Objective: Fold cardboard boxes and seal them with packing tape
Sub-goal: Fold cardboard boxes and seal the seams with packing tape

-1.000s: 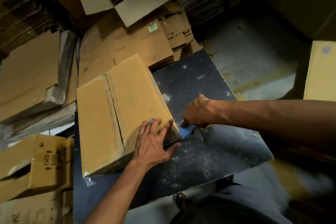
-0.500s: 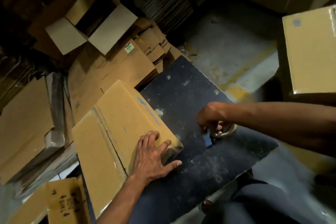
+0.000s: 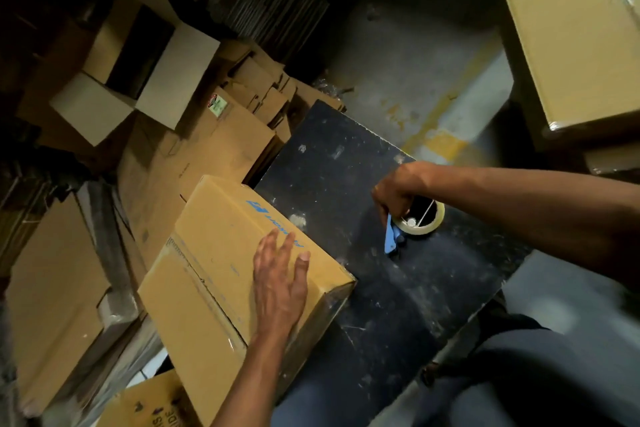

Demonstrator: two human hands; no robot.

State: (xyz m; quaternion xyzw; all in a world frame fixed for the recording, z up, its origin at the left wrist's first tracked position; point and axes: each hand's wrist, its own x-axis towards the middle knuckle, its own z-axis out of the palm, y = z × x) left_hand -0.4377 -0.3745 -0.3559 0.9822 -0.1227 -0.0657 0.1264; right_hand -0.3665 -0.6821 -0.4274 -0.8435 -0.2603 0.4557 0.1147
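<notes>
Closed cardboard box lying on left end of dark worktop, partly over edge. Left hand flat on box top, fingers spread. Right hand curled round tape dispenser resting on worktop, well apart from box. Probably light and stiff, likely empty; may slide easily. Best held by bottom edges or corners.

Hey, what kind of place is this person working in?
Probably a warehouse or packing area. Flattened cartons are stacked along the left, a sealed box stands at right, the bare concrete floor has yellow paint marks, and the person works on a box at a scuffed black table with a tape dispenser.
</notes>
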